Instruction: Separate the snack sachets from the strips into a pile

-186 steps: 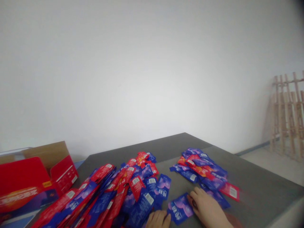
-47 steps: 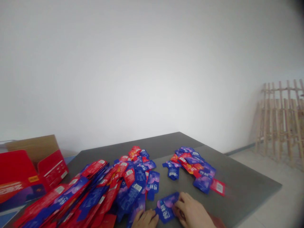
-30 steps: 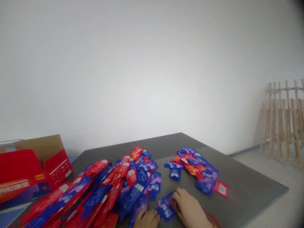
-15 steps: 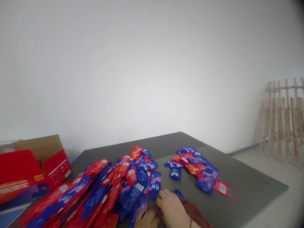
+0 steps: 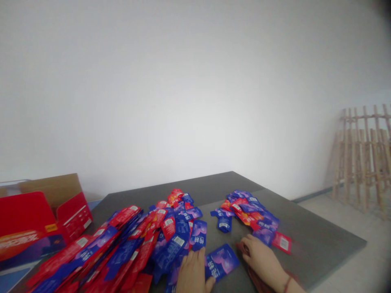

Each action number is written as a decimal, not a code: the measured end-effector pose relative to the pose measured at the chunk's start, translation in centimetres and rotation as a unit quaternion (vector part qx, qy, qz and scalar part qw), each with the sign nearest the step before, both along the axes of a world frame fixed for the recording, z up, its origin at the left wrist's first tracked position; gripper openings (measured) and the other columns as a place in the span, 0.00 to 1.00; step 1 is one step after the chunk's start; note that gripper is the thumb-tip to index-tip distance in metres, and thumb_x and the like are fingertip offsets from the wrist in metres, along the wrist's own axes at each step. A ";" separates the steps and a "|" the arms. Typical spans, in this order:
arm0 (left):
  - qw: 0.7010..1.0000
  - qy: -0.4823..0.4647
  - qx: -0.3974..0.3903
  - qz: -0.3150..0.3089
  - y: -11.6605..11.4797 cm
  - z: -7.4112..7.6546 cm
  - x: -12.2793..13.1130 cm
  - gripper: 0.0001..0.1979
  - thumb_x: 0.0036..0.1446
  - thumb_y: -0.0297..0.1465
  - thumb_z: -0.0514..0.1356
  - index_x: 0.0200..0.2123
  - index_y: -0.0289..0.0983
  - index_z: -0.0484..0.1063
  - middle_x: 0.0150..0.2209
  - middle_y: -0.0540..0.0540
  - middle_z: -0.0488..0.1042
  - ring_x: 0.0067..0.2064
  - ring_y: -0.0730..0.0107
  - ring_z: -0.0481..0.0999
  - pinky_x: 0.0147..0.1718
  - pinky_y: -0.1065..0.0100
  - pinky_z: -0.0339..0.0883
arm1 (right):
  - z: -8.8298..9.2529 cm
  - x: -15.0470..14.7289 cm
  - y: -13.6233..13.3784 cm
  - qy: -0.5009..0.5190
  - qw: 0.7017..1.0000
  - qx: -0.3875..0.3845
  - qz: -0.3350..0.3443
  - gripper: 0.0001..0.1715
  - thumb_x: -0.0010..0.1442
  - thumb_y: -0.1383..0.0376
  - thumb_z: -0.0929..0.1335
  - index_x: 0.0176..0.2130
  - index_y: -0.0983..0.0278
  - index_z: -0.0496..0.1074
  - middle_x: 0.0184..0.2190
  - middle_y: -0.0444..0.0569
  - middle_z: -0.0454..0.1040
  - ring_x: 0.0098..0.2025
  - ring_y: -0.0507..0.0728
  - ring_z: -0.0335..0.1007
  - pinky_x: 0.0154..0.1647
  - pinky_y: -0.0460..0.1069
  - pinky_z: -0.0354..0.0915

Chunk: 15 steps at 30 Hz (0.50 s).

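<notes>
The left hand lies open, fingers pointing away from the person, at the near edge of the worktop, and the right hand is open too, its fingers slightly curled and pointing left. Neither hand is gripping anything. A blue sachet lies flat and tilted between them near the near edge, just beside the left hand; whether they touch cannot be told. The right fingertips are near its right side, apart from it. A dark red sleeve shows under the right hand, with a thin bracelet on that wrist. Left of the left hand, a large pile of blue and red sachets spreads across the worktop toward its left edge. A smaller pile lies right of centre, well apart from it, and a red sachet lies at its near right side. An open red carton stands beyond the left edge. A wooden fence panel leans against the wall at the right, standing on the pale floor.
</notes>
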<state>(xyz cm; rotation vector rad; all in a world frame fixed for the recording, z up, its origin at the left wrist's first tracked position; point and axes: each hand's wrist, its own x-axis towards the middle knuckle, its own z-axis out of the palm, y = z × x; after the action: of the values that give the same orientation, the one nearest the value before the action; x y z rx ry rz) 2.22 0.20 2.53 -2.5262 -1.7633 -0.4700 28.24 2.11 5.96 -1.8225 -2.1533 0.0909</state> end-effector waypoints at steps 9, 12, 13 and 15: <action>0.998 -0.043 0.002 -0.034 0.9 3.1 2.4 0.21 0.51 0.16 0.56 0.47 0.39 0.73 0.50 0.46 0.76 0.53 0.63 0.74 0.52 0.64 0.66 | 0.0 0.6 0.6 0.073 0.997 0.028 0.013 0.11 0.61 0.74 0.63 0.34 0.61 0.71 0.36 0.48 0.74 0.40 0.57 0.73 0.42 0.49 0.61; 0.995 0.047 0.030 -0.083 -0.1 3.1 2.6 0.19 0.52 0.16 0.54 0.42 0.41 0.74 0.44 0.47 0.77 0.48 0.60 0.76 0.45 0.61 0.70 | 1.3 0.6 0.4 0.113 0.992 0.055 0.010 0.10 0.63 0.73 0.63 0.35 0.61 0.71 0.37 0.48 0.73 0.40 0.57 0.71 0.41 0.49 0.62; 0.992 0.075 0.032 -0.094 -0.4 2.6 2.4 0.19 0.52 0.17 0.54 0.43 0.41 0.74 0.44 0.47 0.77 0.48 0.58 0.76 0.44 0.60 0.71 | 1.7 0.2 0.0 0.119 0.990 0.065 0.026 0.09 0.63 0.72 0.63 0.36 0.61 0.71 0.37 0.48 0.73 0.40 0.57 0.71 0.41 0.49 0.62; 0.988 0.089 0.044 -0.121 -0.6 1.1 1.4 0.20 0.52 0.19 0.56 0.46 0.42 0.74 0.45 0.48 0.78 0.46 0.59 0.77 0.43 0.62 0.72 | 2.1 -0.8 -1.0 0.118 0.987 0.076 0.081 0.09 0.63 0.71 0.64 0.37 0.60 0.72 0.39 0.47 0.73 0.42 0.57 0.70 0.43 0.49 0.61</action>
<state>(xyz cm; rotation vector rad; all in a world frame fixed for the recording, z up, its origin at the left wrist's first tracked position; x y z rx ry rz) 3.58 -0.42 3.65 -2.6375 -1.3566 -0.3091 27.41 1.10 8.04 -1.4715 -2.0767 0.1656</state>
